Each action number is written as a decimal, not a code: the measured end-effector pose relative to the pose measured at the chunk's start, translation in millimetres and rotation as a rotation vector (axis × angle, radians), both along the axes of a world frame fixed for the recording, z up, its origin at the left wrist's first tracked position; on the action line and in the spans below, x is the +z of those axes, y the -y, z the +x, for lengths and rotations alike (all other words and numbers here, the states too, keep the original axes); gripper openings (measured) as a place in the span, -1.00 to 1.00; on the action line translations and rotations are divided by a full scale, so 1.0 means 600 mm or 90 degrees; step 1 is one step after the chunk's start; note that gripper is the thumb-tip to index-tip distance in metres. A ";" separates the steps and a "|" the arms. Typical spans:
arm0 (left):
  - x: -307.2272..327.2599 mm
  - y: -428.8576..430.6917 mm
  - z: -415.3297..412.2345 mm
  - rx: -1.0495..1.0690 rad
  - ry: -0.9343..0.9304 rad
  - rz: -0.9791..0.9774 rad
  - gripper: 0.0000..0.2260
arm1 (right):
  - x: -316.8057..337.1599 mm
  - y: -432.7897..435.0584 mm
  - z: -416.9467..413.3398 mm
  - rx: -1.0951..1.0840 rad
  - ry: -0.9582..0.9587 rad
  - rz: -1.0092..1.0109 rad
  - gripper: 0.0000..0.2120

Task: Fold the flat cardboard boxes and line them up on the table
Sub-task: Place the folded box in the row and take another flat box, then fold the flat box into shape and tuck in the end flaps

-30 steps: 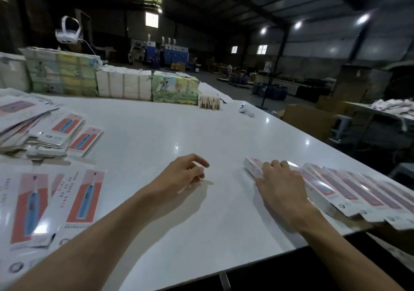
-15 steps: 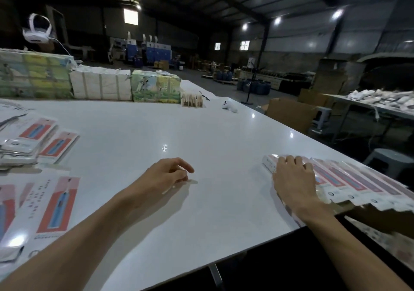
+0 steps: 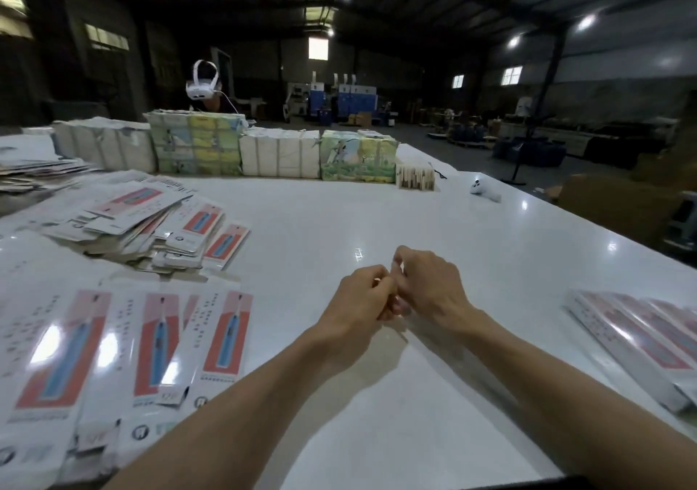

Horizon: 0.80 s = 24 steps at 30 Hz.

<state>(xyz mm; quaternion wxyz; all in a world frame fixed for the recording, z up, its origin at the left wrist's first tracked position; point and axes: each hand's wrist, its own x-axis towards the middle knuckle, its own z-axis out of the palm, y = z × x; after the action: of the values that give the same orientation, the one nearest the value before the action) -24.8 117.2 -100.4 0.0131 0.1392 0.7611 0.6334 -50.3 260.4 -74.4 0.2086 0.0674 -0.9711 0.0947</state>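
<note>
Flat toothbrush cartons (image 3: 113, 342), white with a red panel and a blue brush, lie fanned out at the near left of the white table (image 3: 339, 221). A looser heap of flat cartons (image 3: 151, 225) sits behind them. Folded cartons (image 3: 641, 335) stand side by side in a row at the right edge. My left hand (image 3: 362, 297) and my right hand (image 3: 430, 286) meet above the middle of the table, fingers curled and touching each other. I see no carton in either hand.
Wrapped bundles of printed stock (image 3: 196, 142) and white stock (image 3: 279, 152) line the far side. A white headset (image 3: 202, 82) shows above them. A small wooden-looking pack (image 3: 415, 180) and a white controller (image 3: 484, 189) lie at the far right.
My right hand has left the row of folded cartons and come to the middle to meet my left hand. My view has swung to the left.
</note>
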 end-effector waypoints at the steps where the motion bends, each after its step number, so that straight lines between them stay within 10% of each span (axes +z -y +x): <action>1: 0.000 0.003 -0.002 0.021 -0.007 -0.011 -0.80 | -0.010 0.005 -0.006 0.000 0.006 -0.018 -0.83; 8: 0.050 0.035 -0.009 0.193 -0.188 -0.434 -0.85 | -0.041 -0.022 -0.030 0.020 -0.002 -0.077 -0.83; 16: 0.144 0.169 0.047 0.359 0.036 -0.979 -0.54 | -0.047 -0.030 -0.039 0.035 0.019 -0.154 -0.82; 24: 0.120 0.254 0.062 0.345 0.209 -1.036 -0.22 | -0.051 -0.034 -0.045 0.060 0.037 -0.186 -0.83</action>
<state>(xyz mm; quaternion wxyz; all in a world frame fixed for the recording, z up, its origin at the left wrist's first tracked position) 12.5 -35.4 -28.6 0.0667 -0.1920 0.9725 -0.1135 -77.2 281.0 -105.0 0.1833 0.0788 -0.9484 0.2464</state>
